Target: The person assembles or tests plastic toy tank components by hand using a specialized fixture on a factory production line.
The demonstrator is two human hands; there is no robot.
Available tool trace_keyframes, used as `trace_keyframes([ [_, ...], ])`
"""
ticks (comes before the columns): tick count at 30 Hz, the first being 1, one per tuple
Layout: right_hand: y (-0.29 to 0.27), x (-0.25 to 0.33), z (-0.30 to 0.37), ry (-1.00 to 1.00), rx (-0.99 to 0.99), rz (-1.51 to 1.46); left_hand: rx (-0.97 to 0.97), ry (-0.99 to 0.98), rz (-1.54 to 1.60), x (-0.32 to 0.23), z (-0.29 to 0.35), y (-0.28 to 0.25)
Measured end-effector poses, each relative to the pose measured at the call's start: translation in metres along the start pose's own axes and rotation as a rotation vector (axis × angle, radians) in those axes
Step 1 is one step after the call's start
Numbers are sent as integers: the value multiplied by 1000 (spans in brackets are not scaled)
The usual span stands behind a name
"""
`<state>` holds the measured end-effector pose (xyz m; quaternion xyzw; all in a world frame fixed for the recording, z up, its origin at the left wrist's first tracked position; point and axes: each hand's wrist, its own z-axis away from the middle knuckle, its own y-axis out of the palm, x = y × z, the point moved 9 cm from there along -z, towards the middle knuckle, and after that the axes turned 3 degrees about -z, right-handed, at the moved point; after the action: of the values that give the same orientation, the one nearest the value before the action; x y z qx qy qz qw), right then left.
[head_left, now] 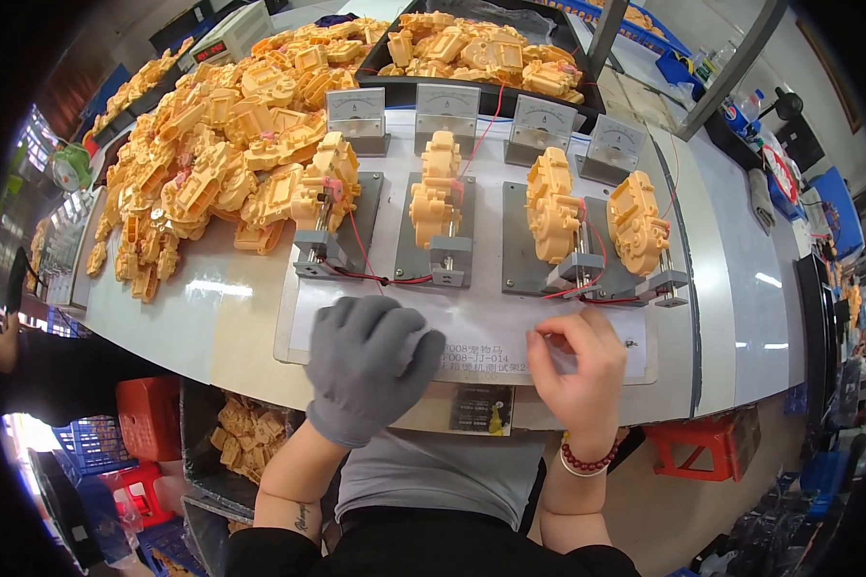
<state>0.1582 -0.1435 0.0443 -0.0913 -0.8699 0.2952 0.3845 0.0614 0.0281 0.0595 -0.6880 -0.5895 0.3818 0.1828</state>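
My left hand [368, 363], in a grey glove, hovers at the board's front left with its fingers curled under; whatever they hold, if anything, is hidden. Bare and wearing a red bead bracelet, my right hand [583, 370] is at the front right, thumb and fingertips brought together with nothing visible in them. Beyond them, several orange plastic gearbox housings stand in grey clamp fixtures: one far left [329, 183], one centre left [437, 192], one centre right [553, 207] and one far right [638, 223]. Red wires [409, 280] link the fixtures. Neither hand touches a housing.
A large heap of orange housings [212, 144] covers the table's left. Behind the fixtures stand analog meters [447, 108] and a black tray [587, 96] of housings. A metal post [736, 72] rises at the right. Crates [197, 438] and red stools [698, 447] sit below.
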Motion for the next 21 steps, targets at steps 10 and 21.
trace_keyframes([
  [10,10,3,3,-95,4,104,164,71,86,2,-2,30],
  [21,8,0,4,-26,-4,53,220,72,76,1,2,30],
])
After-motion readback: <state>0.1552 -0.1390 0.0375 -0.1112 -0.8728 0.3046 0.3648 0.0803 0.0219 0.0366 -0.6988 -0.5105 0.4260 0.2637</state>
